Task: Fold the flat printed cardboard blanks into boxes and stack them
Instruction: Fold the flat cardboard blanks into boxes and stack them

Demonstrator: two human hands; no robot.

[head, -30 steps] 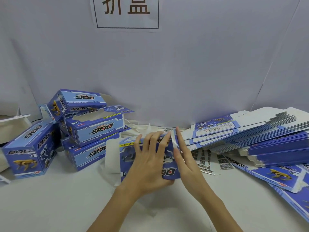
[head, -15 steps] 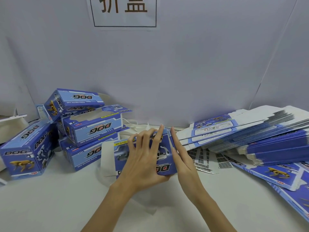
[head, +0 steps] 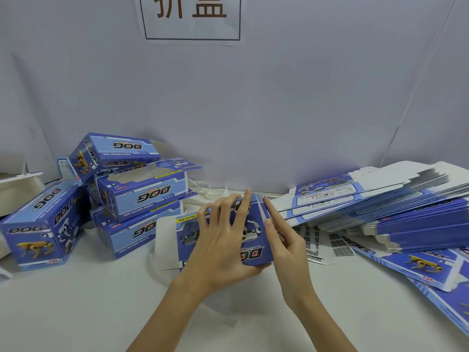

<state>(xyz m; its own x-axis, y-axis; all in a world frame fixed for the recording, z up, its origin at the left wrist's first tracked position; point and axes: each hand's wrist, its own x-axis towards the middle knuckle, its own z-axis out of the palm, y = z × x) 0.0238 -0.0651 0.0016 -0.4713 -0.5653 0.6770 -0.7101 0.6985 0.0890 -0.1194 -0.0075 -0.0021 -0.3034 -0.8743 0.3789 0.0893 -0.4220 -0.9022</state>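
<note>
We are midway through forming one box (head: pixel 256 240): it sits on the white table (head: pixel 76 313) in the near centre, already squared into a sleeve, with a white flap (head: pixel 165 242) still sticking out flat at its left end. Our left hand (head: pixel 220 245) lies spread over the top and front face, fingers extended and thumb tucked under the near edge, pinning the box rather than closing round it. Our right hand (head: pixel 284 240) is open and flat, its fingers pressed against the right end, apparently pushing that end panel shut

We judge the next move to be seating this right end fully, then turning to the loose left flap and tucking it in; that calls for keeping the sleeve square while the hands swap ends

Room is tight on both sides. The finished boxes (head: pixel 142 194) are heaped just left and far-left, some tilted, close to the open flap. The stack of flat blanks (head: pixel 380 199) fans in from the right, its nearest corner just beside our right fingertips. The near table is bare, so pulling the box toward us gives the freest space
</note>
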